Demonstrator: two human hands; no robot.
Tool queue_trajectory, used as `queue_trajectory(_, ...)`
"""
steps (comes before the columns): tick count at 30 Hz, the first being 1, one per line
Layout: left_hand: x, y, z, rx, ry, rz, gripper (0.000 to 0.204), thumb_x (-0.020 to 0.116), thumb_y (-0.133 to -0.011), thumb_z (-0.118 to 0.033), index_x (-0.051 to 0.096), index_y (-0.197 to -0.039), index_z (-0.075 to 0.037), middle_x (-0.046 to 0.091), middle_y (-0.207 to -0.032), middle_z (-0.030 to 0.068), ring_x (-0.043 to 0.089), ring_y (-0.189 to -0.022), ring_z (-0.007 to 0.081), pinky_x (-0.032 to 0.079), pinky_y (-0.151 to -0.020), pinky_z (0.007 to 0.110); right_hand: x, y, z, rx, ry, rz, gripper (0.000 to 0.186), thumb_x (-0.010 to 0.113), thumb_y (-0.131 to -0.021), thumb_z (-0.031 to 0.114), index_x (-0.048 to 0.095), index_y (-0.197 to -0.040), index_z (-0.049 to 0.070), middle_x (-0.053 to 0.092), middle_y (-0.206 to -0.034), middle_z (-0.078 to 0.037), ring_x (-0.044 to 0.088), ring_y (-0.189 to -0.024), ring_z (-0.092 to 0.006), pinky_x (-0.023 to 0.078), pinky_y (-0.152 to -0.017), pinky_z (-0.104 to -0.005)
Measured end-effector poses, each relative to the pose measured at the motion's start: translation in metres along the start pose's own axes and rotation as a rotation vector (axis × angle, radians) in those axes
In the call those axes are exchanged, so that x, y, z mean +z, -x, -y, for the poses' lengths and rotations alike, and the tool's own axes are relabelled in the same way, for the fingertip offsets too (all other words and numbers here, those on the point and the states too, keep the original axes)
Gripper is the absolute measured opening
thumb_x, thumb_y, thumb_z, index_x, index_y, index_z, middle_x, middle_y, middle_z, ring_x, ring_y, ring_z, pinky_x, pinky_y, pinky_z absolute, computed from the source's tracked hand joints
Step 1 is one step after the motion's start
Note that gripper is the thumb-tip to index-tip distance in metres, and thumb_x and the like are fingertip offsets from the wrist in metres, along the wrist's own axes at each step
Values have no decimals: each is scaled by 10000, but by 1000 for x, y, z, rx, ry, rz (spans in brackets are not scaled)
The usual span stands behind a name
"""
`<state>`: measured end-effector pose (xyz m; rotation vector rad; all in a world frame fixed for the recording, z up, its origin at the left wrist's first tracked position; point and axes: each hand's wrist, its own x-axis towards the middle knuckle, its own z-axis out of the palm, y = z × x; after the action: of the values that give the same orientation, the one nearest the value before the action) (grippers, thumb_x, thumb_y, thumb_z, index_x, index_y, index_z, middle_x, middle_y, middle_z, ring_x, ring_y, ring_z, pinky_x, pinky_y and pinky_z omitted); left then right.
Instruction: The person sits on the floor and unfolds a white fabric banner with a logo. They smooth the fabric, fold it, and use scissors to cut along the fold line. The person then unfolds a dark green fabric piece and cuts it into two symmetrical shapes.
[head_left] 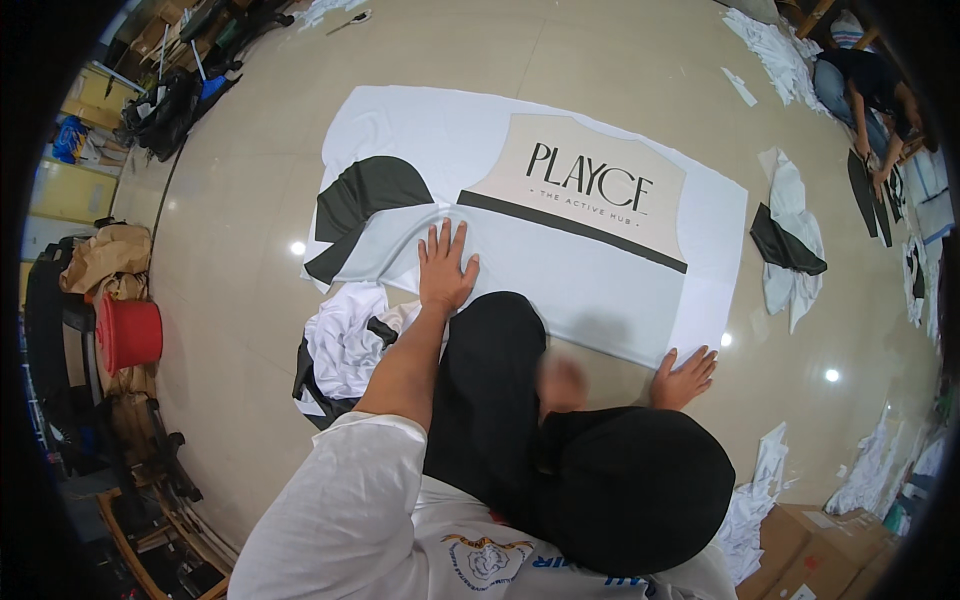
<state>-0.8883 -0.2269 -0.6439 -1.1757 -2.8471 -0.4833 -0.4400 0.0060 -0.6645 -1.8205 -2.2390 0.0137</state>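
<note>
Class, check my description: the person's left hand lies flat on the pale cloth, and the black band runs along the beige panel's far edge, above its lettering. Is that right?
Not quite: the black band runs along the edge of the beige panel nearer the person, below its lettering. The head view shows this. The left hand does lie flat on the pale cloth.

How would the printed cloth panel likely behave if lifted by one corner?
The printed cloth panel would probably droop, since the cloth heap near the left hand, seemingly similar, sits in soft folds. It seems light for its spread: it lies flat and looks thin. It may shift easily, appearing laid over the white cloth.
</note>
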Motion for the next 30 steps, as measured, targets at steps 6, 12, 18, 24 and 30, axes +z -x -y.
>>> queue_trajectory(6,9,-7,-7,18,6,-9,748,552,-1008,-442,325,-1676,-193,245,-1748,160,180,-1613,416,98,-1301,601,-4,-4,-6,24,-5,-33,812,576,-1002,439,333,-1619,-30,275,-1696,-293,255,-1568,-475,176,-1248,-657)
queue_trajectory(12,12,-3,-10,20,17,-9,742,572,-1005,-401,335,-1674,-186,265,-1741,178,184,-1612,430,119,-1292,613,-2,-10,-9,-16,-20,-58,813,594,-984,451,380,-1589,-48,284,-1690,-295,261,-1562,-475,172,-1247,-657)
queue_trajectory(18,14,-5,-11,32,-16,-16,719,565,-1011,-373,342,-1670,-190,287,-1728,180,202,-1603,436,130,-1291,612,-9,-9,-8,4,-84,-36,820,602,-973,454,389,-1576,-59,305,-1667,-310,262,-1551,-488,169,-1235,-680)
queue_trajectory(24,17,-4,-7,40,-33,-18,711,572,-1005,-354,360,-1661,-182,295,-1724,185,214,-1596,443,147,-1280,628,-7,-6,-11,2,-110,-42,817,608,-970,444,392,-1572,-65,308,-1660,-320,261,-1548,-497,168,-1227,-696)
queue_trajectory(30,23,-4,-16,43,-35,-27,713,580,-993,-344,374,-1656,-185,309,-1720,186,234,-1590,450,170,-1270,643,-12,-8,-19,17,-108,-30,807,605,-979,429,365,-1588,-43,285,-1678,-303,237,-1566,-472,142,-1244,-672)
